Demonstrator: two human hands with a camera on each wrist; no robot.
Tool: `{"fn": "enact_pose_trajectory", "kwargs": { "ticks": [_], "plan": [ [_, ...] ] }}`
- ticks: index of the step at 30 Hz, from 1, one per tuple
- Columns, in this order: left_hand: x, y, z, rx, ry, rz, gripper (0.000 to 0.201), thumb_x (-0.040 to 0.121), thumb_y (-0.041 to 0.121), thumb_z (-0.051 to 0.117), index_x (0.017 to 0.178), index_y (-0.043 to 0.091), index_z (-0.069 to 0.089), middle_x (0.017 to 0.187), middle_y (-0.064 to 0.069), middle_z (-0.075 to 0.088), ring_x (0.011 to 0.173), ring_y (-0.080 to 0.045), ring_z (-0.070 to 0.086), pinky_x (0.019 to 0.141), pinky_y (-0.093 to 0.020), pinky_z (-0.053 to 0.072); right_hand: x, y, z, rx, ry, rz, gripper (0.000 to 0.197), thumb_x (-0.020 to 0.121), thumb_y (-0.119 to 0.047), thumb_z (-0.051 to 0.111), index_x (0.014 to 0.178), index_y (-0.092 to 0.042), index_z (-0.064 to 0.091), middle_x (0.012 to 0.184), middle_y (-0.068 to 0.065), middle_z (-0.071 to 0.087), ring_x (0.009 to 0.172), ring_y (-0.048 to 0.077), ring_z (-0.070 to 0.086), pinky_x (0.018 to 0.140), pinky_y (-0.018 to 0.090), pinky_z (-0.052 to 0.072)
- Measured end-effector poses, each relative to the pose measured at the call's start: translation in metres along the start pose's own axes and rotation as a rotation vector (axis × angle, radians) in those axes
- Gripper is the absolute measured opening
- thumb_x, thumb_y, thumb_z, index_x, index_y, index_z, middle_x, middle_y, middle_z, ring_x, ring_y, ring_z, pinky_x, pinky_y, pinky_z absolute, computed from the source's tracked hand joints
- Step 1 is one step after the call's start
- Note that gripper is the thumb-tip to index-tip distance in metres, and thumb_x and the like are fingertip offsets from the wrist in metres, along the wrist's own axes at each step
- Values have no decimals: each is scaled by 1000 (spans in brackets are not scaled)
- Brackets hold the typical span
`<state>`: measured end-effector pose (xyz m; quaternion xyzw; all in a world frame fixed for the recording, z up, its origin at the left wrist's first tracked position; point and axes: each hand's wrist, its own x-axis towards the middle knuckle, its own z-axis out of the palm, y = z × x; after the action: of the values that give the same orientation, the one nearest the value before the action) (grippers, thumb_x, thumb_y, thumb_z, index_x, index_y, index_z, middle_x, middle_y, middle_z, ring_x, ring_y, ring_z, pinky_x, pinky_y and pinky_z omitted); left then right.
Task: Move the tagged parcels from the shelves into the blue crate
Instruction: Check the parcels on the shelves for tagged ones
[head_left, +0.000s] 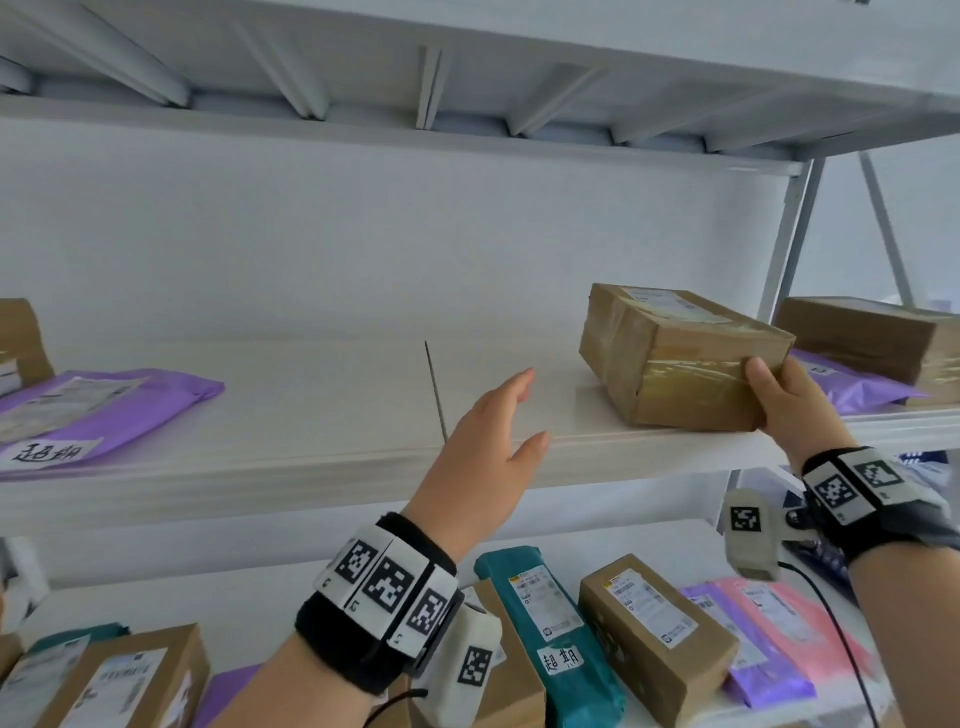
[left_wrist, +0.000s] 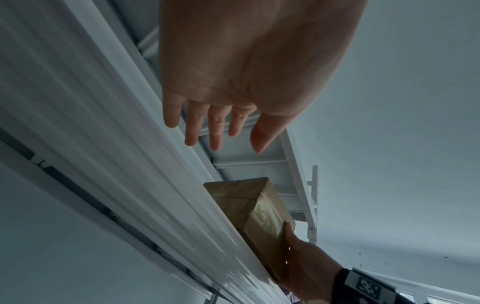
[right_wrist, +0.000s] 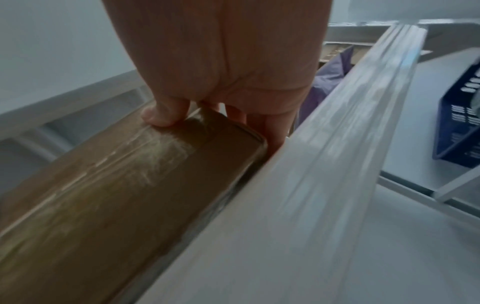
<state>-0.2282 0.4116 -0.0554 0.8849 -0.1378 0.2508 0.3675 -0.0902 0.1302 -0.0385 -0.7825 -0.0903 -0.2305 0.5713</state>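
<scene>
The right hand grips the near right corner of a taped brown cardboard box, thumb on the near side and fingers curled under it, tilting the box up on the near edge of the upper shelf. The left hand reaches over that shelf with fingers straight and slightly apart, holding nothing. A purple mailer with a handwritten tag lies at far left, and the blue crate sits low at right.
</scene>
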Motion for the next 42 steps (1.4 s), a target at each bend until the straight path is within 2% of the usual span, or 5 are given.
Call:
{"fn": "enact_pose_trajectory", "kwargs": {
  "ticks": [17,25,32,37,42],
  "plan": [
    [60,32,44,-60,-27,-15,69,96,31,56,153,22,18,157,4,28,142,-12,29,109,-20,24,15,-4,8,-120,-68,51,23,101,-36,42,111,-16,45,94,-1,54,97,22,51,88,37,42],
    [81,48,88,-93,-159,-30,72,99,33,49,155,22,4,156,-4,31,139,-19,38,111,-34,35,20,-3,-4,-107,-96,68,41,100,-37,43,131,-9,45,117,6,56,105,23,56,98,42,46],
    [80,44,88,-141,-141,-15,71,99,32,50,155,25,7,155,0,33,138,-16,38,110,-31,33,24,5,-7,-20,-109,101,56,96,-48,46,140,-13,38,128,10,57,112,24,58,100,42,46],
    [72,36,67,-116,-51,7,72,96,30,56,154,24,15,156,3,29,139,-14,35,111,-26,28,14,-14,-1,75,50,-94,69,97,-34,53,153,-20,16,156,4,26,143,16,26,117,34,24],
    [63,21,26,-89,136,19,68,88,24,68,147,23,34,148,6,39,133,-10,40,112,-28,32,-2,-58,27,-94,153,-420,70,91,-32,63,149,-23,25,155,-2,26,146,16,17,119,37,16]
  ]
}}
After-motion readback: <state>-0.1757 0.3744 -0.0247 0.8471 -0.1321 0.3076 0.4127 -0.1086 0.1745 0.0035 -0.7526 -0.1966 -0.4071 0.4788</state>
